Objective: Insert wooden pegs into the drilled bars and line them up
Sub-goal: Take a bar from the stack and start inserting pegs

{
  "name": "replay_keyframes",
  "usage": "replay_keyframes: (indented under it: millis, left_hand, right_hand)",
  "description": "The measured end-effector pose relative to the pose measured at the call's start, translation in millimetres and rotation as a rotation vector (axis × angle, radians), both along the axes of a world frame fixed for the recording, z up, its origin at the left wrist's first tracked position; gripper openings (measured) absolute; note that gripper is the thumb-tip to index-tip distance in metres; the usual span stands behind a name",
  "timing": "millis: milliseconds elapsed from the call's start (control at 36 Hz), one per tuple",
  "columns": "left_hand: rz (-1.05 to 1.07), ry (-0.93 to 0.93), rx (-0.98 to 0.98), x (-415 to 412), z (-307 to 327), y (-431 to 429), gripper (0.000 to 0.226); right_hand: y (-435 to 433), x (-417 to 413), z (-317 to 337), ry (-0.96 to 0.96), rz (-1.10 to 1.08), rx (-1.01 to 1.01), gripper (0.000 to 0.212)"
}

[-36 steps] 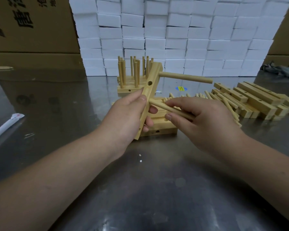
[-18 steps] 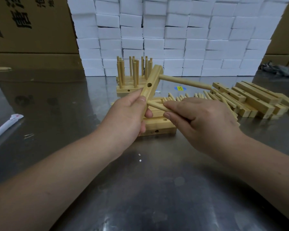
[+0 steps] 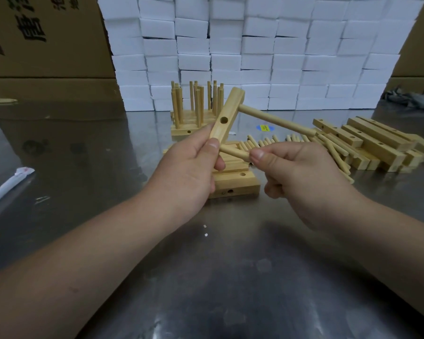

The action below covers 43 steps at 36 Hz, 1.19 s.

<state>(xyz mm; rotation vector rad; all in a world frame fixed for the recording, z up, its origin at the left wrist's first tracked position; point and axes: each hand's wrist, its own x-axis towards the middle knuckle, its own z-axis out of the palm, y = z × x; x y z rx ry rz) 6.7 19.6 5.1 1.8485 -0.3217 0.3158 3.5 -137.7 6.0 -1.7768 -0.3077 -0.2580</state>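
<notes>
One bar, two pegs; hands grip bar, lower peg.

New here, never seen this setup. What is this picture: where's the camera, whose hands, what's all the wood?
No machine here: a person works bare-handed, and the single picture comes from a camera on their head, looking forward and down. The left hand grips a drilled bar that already carries one seated peg. The right hand pinches a loose peg, its tip against the bar. On the steel table stand finished bars with upright pegs, spare pegs lie in a row, and empty bars are piled on the right. White boxes are stacked behind.
</notes>
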Motion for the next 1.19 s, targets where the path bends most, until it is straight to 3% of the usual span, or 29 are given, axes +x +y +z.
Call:
replay_keyframes:
  millis: [139, 250, 333, 500, 667, 722, 833, 972, 1056, 1194]
  left_hand:
    - [-0.007, 0.015, -0.041, 0.9, 1.0, 0.2, 0.035]
    - [-0.025, 0.052, -0.109, 0.0, 4.2, 1.3, 0.037]
    - [-0.019, 0.095, -0.167, 0.3, 8.6, 2.8, 0.037]
    - [0.024, 0.103, 0.006, 0.7, 5.2, 3.8, 0.031]
    - [0.133, 0.141, -0.095, 6.0, 3.7, 4.7, 0.033]
    - [0.178, 0.164, -0.185, 8.8, 5.1, 6.2, 0.033]
    - [0.229, 0.229, -0.321, 13.4, 7.8, 8.1, 0.032]
    - [0.194, 0.269, -0.289, 10.2, 4.0, 4.3, 0.035]
    - [0.186, 0.257, -0.261, 9.2, 3.9, 3.0, 0.037]
    - [0.187, 0.252, -0.259, 8.3, 5.4, 3.2, 0.037]
  right_hand:
    - [3.0, 2.0, 0.3, 0.113, 0.084, 0.169, 0.020]
    - [6.1, 1.4, -0.3, -0.021, 0.009, 0.094, 0.014]
    - [4.0, 3.4, 2.2, -0.036, -0.013, 0.151, 0.015]
    - [-6.5, 6.9, 3.6, -0.029, -0.035, 0.155, 0.019]
    - [-14.2, 10.2, 7.4, -0.081, -0.015, 0.147, 0.019]
    - [-21.2, 13.9, 8.4, -0.108, -0.124, 0.034, 0.021]
    - [-33.6, 29.7, 4.3, -0.101, -0.363, -0.484, 0.030]
    - [-37.5, 46.1, -4.6, 0.093, -0.292, -1.121, 0.046]
    - [-38.2, 48.4, -9.8, 0.180, -0.271, -1.210, 0.044]
    - [-39.6, 50.0, -6.6, 0.104, -0.405, -1.171, 0.034]
